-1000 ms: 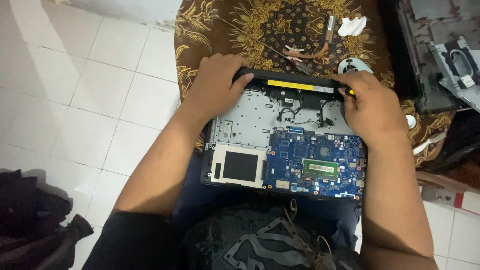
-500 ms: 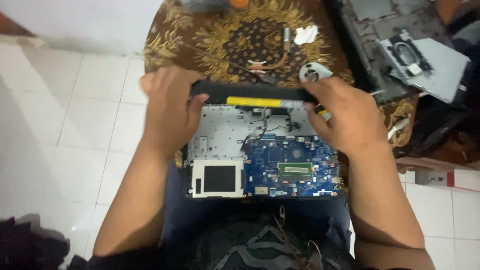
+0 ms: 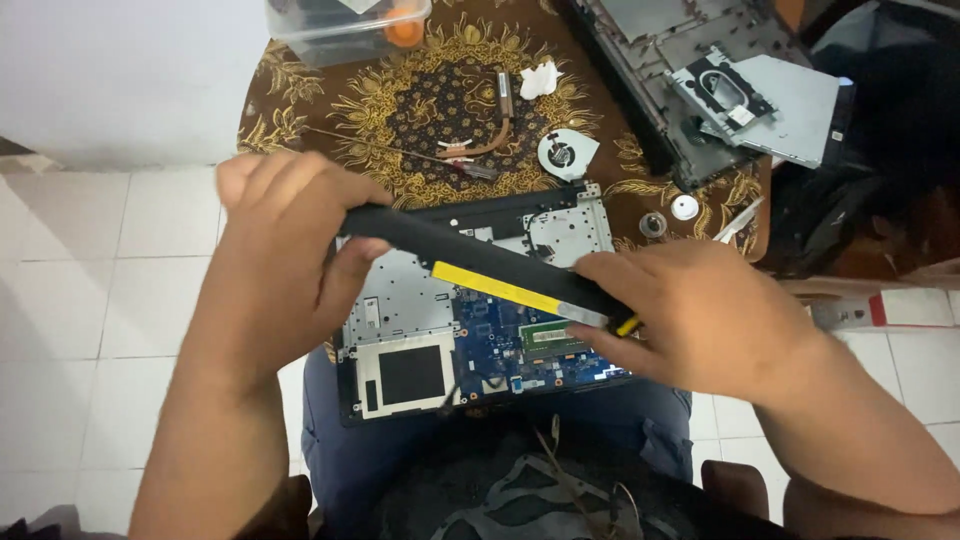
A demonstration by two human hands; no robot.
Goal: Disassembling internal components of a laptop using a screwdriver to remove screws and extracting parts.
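Left hand (image 3: 275,265) grips one end of the laptop battery (image 3: 480,272); right hand (image 3: 700,315) grasps the other. Bar held tilted above the opened laptop base (image 3: 470,340) (on the lap). Likely rigid, moderately heavy, smooth plastic; best held by both ends.

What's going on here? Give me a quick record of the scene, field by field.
Held item: long black laptop battery with a yellow label, tilted, lifted above the laptop
Left hand: grips the battery's left end
Right hand: grips its right end
Below: opened laptop base on the person's lap, blue motherboard exposed
On the patterned cloth: cooling fan, copper heat pipe, screwdriver
Upper right: another dismantled laptop shell, optical drive
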